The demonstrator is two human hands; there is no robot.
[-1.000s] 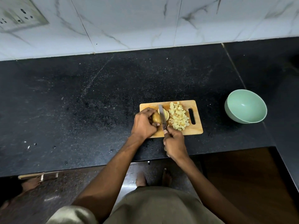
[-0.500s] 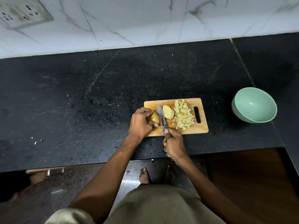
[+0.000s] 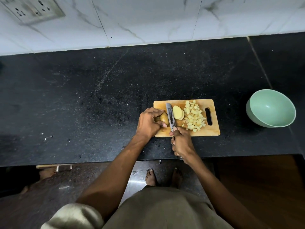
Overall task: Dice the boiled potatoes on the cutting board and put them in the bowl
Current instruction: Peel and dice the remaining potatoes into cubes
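Your left hand [image 3: 148,123] has its grip curled round the unsliced potato [image 3: 163,119] on the cutting board [image 3: 212,129]; your right hand [image 3: 182,143] is clenched on the handle of the knife [image 3: 170,117], whose blade lies just right of those fingers. Keep the fingertips tucked back from the edge and press each slice straight down. Cut slices [image 3: 178,112] rest just beyond the blade, and the diced pile [image 3: 194,116] lies right of them. Both forearms reach forward over the bench [image 3: 99,96]. The bowl [image 3: 272,108] sits well apart to the right of your knife grip and looks empty.
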